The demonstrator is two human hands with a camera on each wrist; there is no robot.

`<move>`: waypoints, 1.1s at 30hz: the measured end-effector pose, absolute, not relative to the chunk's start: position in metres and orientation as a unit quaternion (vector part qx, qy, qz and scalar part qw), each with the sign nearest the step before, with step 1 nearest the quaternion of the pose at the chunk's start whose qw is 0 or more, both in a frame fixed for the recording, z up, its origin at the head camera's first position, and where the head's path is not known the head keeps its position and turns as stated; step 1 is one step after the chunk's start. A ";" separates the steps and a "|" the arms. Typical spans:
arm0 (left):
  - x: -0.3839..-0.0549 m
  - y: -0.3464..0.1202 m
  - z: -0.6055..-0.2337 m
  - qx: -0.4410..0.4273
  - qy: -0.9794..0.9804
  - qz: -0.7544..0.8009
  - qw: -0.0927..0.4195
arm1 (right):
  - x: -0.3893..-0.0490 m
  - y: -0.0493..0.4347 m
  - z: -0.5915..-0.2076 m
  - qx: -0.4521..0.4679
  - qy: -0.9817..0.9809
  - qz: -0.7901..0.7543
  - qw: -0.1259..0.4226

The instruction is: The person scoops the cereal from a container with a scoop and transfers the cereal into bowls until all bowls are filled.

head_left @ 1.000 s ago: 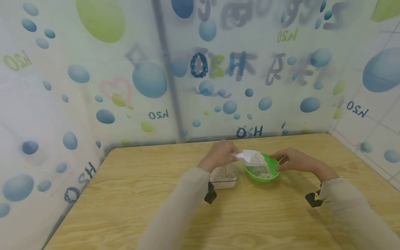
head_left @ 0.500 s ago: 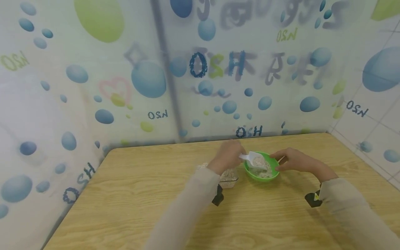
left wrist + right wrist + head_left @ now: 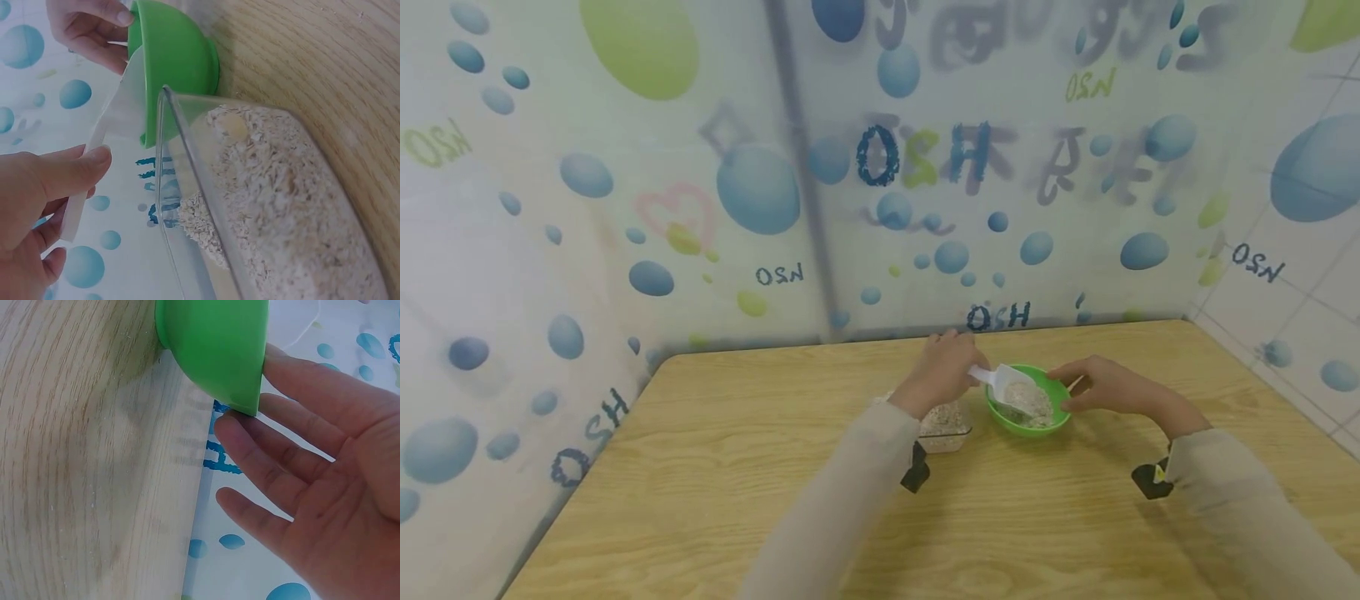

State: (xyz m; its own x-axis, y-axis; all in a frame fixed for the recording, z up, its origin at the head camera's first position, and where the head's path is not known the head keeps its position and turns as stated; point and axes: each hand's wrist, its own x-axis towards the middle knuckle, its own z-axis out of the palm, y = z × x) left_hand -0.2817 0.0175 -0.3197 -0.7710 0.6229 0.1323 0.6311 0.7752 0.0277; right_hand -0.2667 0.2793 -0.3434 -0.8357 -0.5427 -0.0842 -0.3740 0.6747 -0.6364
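My left hand (image 3: pixel 942 371) pinches the handle of a white plastic scoop (image 3: pixel 1000 382), thumb on top in the left wrist view. The scoop's front end dips into a green bowl (image 3: pixel 1024 430), over pale oat flakes (image 3: pixel 1037 406). At the bowl's right rim, my right hand (image 3: pixel 1108 385) holds on with thumb and fingertips; the right wrist view shows the outer fingers (image 3: pixel 250 512) spread away from the wall. Beneath my left hand stands a clear rectangular container (image 3: pixel 194 144) with many oat flakes, partly hidden by that hand in the head view.
Both vessels stand side by side on a wooden table (image 3: pixel 715 467). Behind it rises a patterned curtain (image 3: pixel 850 250) with blue and green spots. A tiled wall (image 3: pixel 1300 275) lies to the right. Some crumbs dot the tabletop.
The left hand has shifted right and tilted the scoop further down into the bowl. Oat flakes have slid out of it onto those in the bowl. The right hand has stayed at the rim.
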 end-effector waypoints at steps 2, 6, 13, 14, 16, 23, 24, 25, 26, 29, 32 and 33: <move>-0.281 0.017 -0.318 -0.337 -0.939 -0.039 0.060 | -0.267 0.279 -0.344 -0.254 0.906 -0.312 0.132; -0.278 0.016 -0.316 -0.352 -0.932 -0.034 0.076 | -0.268 0.279 -0.345 -0.252 0.907 -0.312 0.131; -0.274 0.016 -0.313 -0.385 -0.915 -0.016 0.122 | -0.267 0.279 -0.346 -0.250 0.904 -0.321 0.135; -0.273 0.016 -0.313 -0.389 -0.912 -0.014 0.128 | -0.267 0.279 -0.346 -0.250 0.903 -0.321 0.135; -0.273 0.016 -0.312 -0.395 -0.908 -0.014 0.139 | -0.267 0.280 -0.345 -0.250 0.903 -0.323 0.135; -0.272 0.011 -0.306 -0.394 -0.904 0.002 0.165 | -0.267 0.279 -0.345 -0.248 0.904 -0.322 0.136; -0.273 0.010 -0.305 -0.393 -0.904 0.003 0.167 | -0.267 0.279 -0.344 -0.249 0.903 -0.322 0.137; -0.273 0.009 -0.305 -0.391 -0.905 0.005 0.170 | -0.266 0.279 -0.344 -0.250 0.903 -0.323 0.138; -0.273 0.007 -0.304 -0.389 -0.905 0.007 0.173 | -0.266 0.279 -0.344 -0.251 0.902 -0.323 0.138; -0.275 0.003 -0.303 -0.385 -0.906 0.007 0.178 | -0.265 0.279 -0.343 -0.255 0.900 -0.325 0.138; -0.275 -0.001 -0.303 -0.382 -0.905 0.003 0.185 | -0.264 0.278 -0.343 -0.258 0.900 -0.324 0.136; -0.275 -0.002 -0.303 -0.381 -0.905 0.001 0.188 | -0.264 0.278 -0.343 -0.257 0.900 -0.323 0.136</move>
